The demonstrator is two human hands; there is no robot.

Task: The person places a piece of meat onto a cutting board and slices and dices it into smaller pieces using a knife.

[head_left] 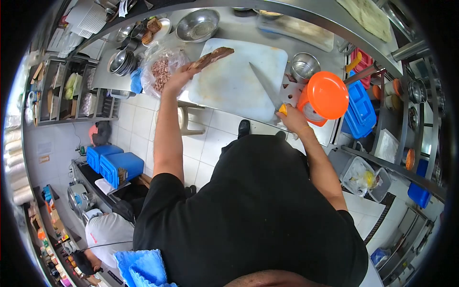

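Observation:
My left hand (179, 77) grips one end of a long brown strip of meat (210, 57), held over the left part of the white cutting board (224, 91). Beside that hand, a clear plastic bag (179, 60) lies open around a heap of small pinkish-brown diced pieces (161, 71). My right hand (294, 118) is closed on the yellow handle of a kitchen knife (267, 86). Its blade rests on or just above the board's right side, pointing away from me; contact cannot be made out. A few dark meat scraps (289, 78) lie right of the board.
An orange container (327, 93) and a steel bowl (304, 67) stand to the right. A wide metal bowl (197, 26) sits behind the board, with stacked bowls (122, 62) at left. A shelf edge crosses overhead. Another person (110, 237) is at lower left.

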